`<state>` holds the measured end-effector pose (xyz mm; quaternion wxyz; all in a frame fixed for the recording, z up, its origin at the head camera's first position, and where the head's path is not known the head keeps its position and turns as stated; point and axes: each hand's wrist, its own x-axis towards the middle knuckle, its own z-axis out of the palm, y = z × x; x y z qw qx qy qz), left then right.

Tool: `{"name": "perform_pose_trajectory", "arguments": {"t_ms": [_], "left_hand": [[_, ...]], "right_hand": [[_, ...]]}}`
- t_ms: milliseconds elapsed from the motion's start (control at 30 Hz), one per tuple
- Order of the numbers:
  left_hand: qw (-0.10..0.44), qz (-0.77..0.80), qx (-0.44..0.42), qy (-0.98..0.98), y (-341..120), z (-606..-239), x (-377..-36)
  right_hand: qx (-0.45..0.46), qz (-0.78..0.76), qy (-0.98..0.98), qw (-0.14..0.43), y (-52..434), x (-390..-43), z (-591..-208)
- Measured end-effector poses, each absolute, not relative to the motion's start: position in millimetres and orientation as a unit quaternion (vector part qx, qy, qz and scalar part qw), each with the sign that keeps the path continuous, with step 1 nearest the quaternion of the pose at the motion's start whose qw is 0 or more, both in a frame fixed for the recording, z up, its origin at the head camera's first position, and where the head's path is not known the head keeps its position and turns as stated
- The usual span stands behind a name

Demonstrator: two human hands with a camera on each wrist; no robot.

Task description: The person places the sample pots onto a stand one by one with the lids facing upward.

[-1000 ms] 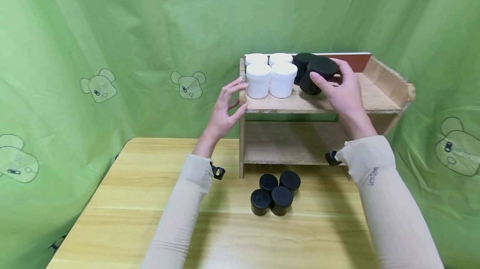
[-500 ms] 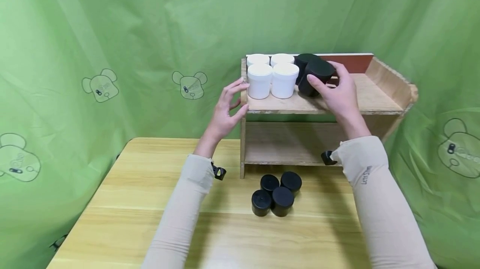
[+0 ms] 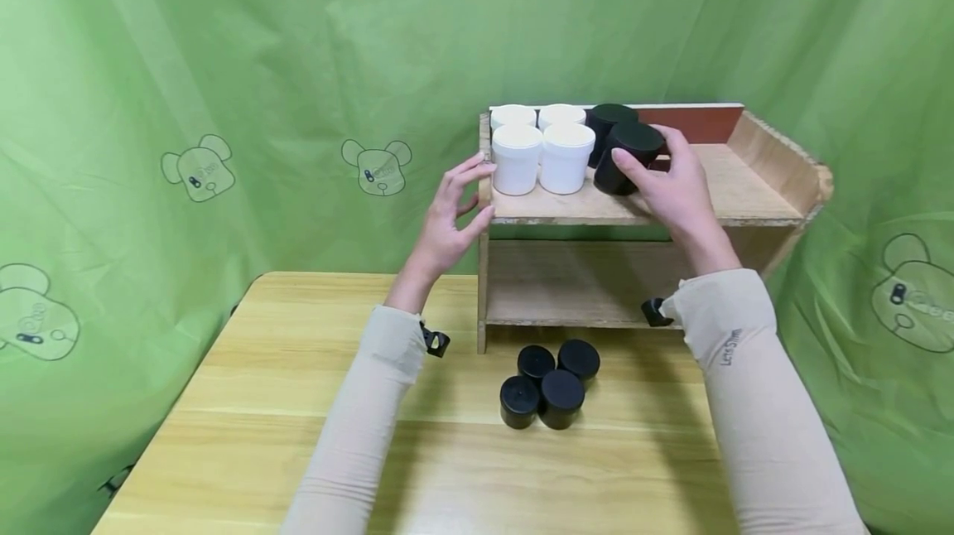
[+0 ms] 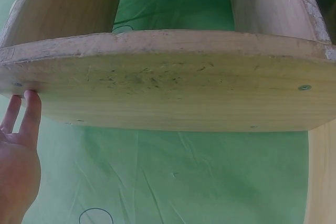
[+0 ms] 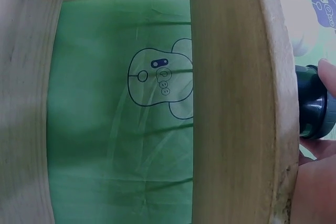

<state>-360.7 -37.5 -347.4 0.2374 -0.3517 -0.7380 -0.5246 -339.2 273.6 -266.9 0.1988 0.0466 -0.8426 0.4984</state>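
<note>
A wooden shelf unit stands at the back of the table. On its top board my right hand grips a black lidded jar, tilted, beside several white jars. A second black jar stands behind it. The right wrist view shows this jar past the shelf board, with my fingers on it. My left hand rests open against the shelf's left side panel; in the left wrist view its fingertips touch that panel.
Several small black jars sit clustered on the wooden table in front of the shelf. The lower shelf holds nothing. Green cloth with bear prints hangs behind and at both sides.
My right hand has shifted the tilted black jar slightly left, closer to the white jars. The left hand has stayed at the shelf's side.
</note>
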Motion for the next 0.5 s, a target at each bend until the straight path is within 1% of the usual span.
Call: {"name": "perform_pose_trajectory", "arguments": {"t_ms": [500], "left_hand": [[0.232,-0.534,-0.351,-0.734,-35.7,-348.1,-361.2]], "right_hand": [[0.059,0.477,-0.856,0.191,275.2,-338.9,-269.5]]}}
